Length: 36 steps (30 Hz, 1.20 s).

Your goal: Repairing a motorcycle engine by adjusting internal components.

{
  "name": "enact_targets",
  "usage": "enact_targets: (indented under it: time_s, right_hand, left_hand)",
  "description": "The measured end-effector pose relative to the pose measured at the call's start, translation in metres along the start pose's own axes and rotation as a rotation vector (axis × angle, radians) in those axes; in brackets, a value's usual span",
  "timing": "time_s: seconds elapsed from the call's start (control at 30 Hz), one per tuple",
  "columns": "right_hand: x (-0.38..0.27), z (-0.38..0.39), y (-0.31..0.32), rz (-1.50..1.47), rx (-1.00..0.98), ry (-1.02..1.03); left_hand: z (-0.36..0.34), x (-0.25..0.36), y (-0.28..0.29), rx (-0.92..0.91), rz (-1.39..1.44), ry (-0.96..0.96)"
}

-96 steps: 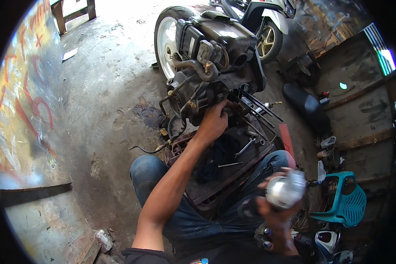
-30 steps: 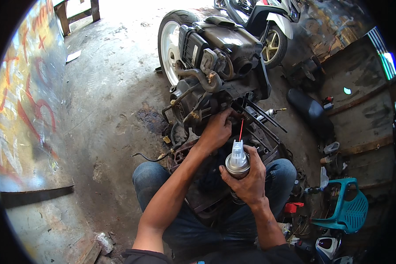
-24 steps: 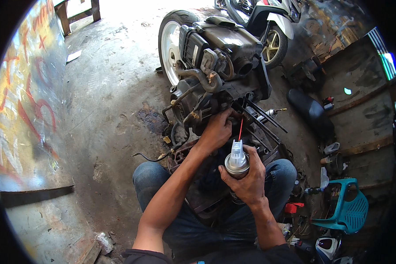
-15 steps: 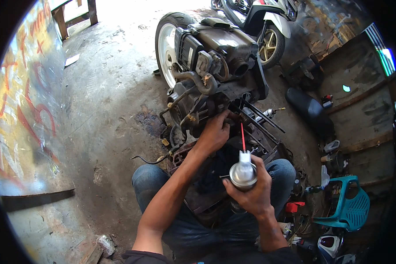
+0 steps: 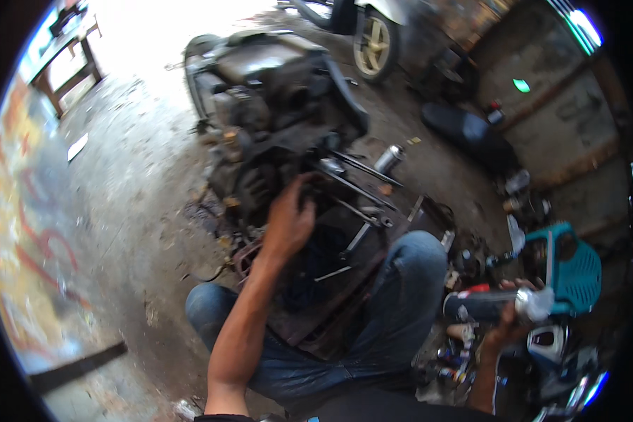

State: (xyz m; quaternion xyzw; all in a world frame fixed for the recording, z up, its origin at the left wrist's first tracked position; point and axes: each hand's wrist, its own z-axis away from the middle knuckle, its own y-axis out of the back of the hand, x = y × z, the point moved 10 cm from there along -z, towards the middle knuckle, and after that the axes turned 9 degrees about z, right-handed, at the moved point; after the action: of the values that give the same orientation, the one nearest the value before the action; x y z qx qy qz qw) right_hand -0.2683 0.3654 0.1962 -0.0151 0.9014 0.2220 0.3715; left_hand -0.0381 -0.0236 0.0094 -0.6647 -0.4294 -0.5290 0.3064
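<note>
The view is smeared by motion. My left hand point(image 5: 292, 214) reaches into the dark, greasy engine point(image 5: 264, 105), its fingers curled beside long metal rods point(image 5: 359, 184); what they grip is hidden. My right hand point(image 5: 506, 323) is wrapped round a dark spray can point(image 5: 475, 305) with a silver top and pale nozzle, held on its side beyond my right knee. Wrenches point(image 5: 357, 239) lie on a dark, worn support point(image 5: 292, 295) under the engine, between my legs.
A scooter point(image 5: 376, 42) stands behind at top right. A black seat point(image 5: 461, 137) leans by the right-hand wall, with a teal plastic chair point(image 5: 573, 274) and scattered parts below. A painted panel point(image 5: 32, 239) lines the left; a wooden bench point(image 5: 63, 67) stands at upper left.
My right hand has swung the can from upright, pointed at the engine, out to the right and onto its side. The whole view has shifted; my left hand stays at the engine.
</note>
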Motion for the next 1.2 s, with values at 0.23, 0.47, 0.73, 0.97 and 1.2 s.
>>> enact_targets:
  time_s: [0.23, 0.47, 0.73, 0.97, 1.2]
  right_hand:
    - [0.14, 0.066, 0.073, 0.574, 0.061, -0.254]
    - [0.234, 0.067, 0.139, 0.787, 0.165, -0.375]
    - [0.355, 0.092, 0.17, 0.787, 0.13, -0.575]
    - [0.461, 0.136, 0.165, 0.712, -0.026, -0.697]
    - [0.475, 0.152, 0.189, 0.901, -0.028, -0.805]
  left_hand:
    - [0.003, 0.019, -0.01, 0.056, -0.157, 0.06]
    - [0.017, 0.013, -0.01, 0.037, -0.098, 0.221]
    - [0.021, 0.013, 0.007, 0.059, -0.158, 0.293]
    - [0.02, 0.067, 0.016, -0.037, -0.579, 0.342]
    - [0.077, 0.079, -0.047, -0.421, -0.986, 0.507]
